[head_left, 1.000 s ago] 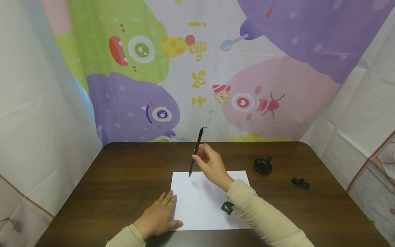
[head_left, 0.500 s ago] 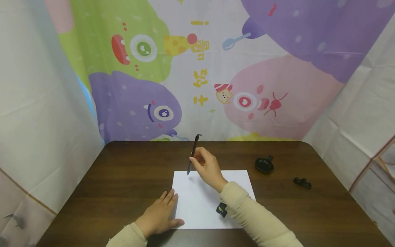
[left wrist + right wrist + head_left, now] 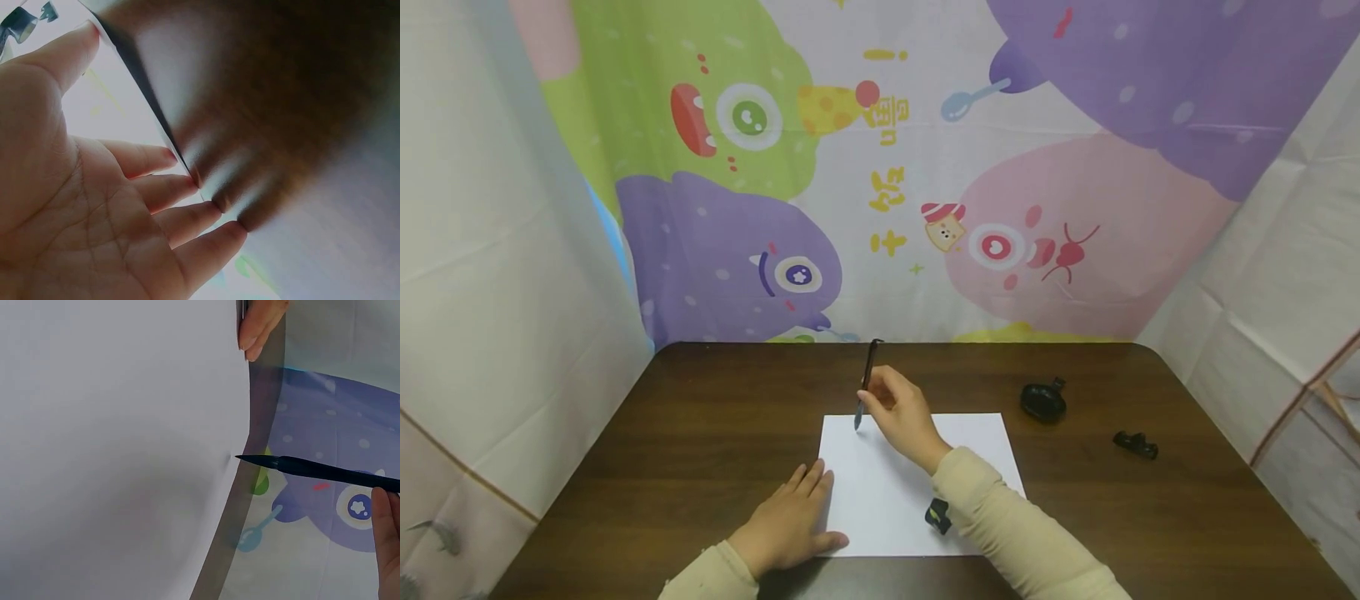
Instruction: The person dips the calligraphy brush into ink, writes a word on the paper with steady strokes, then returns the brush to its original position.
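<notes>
My right hand pinches a dark ink brush between thumb and fingers, its loop end up. In the head view the brush's pointed tip sits over the upper left corner area of a white sheet of paper. From the right wrist view, the bristle tip lies right by the paper's surface near its edge; whether it touches I cannot tell. My left hand rests with straight, spread fingers across the sheet's left edge. The left wrist view shows its palm and the sheet's edge under the fingertips.
On the brown table, right of the paper, lie a black oval dish-like object and a small black bumpy piece like a brush rest. A small black device hangs by the right sleeve. A cartoon-printed curtain stands behind.
My right hand and the brush have shifted slightly left and down, bringing the tip closer to the paper. The left hand stays in place; the head view has shifted a little.
</notes>
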The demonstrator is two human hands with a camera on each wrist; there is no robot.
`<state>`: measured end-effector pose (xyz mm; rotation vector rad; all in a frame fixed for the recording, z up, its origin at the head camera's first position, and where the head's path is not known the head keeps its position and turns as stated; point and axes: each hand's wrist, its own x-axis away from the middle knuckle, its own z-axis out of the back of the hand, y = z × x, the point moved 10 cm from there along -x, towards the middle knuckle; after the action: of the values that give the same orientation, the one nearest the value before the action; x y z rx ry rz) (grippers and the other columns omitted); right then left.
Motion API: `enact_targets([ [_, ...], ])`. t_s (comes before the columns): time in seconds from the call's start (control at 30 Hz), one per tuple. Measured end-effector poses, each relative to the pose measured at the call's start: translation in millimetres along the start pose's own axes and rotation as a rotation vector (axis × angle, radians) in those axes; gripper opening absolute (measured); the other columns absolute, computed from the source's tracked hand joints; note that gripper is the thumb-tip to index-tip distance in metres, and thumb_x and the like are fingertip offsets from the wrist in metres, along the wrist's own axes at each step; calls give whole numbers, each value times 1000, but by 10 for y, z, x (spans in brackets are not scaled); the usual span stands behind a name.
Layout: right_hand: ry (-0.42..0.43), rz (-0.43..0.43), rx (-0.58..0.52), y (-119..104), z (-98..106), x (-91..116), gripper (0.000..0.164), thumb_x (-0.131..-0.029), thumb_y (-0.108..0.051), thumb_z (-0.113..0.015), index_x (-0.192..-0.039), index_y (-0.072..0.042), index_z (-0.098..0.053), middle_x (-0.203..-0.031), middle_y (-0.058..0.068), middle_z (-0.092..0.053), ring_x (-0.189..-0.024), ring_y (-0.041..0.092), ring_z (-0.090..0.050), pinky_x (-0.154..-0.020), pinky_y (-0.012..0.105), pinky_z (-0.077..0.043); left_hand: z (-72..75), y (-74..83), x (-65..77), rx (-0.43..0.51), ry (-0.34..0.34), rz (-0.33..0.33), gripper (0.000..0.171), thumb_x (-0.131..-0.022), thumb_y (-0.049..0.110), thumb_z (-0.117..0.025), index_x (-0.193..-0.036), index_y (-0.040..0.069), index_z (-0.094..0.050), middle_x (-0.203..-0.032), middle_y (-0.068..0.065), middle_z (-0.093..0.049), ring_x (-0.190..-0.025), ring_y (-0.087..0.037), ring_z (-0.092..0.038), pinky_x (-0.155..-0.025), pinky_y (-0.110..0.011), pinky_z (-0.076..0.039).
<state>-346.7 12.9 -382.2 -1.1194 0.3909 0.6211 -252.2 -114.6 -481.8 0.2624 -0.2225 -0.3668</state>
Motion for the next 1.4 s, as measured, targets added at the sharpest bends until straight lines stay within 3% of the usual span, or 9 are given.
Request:
enact_targets([
  [0.83, -35, -3, 56, 9, -88, 91, 13, -92, -9, -68, -102, -7, -60, -88, 6, -65, -80, 14, -65, -71, 21, -57, -3, 1, -3, 1, 2, 4, 93, -82, 57, -69, -145, -5, -41, -156, -26, -32, -143, -48, -30, -113, -60, -33],
  [1.4, -59, 45, 53, -41, -122, 151, 14, -92, -10, -67, -104, -8, -60, -87, 5, -65, -78, 14, -65, -71, 22, -57, 5, 15, -8, -13, 19, -9, 93, -82, 57, -69, -144, -6, -42, -155, -27, -33, -141, -50, -32, -111, -62, -35],
])
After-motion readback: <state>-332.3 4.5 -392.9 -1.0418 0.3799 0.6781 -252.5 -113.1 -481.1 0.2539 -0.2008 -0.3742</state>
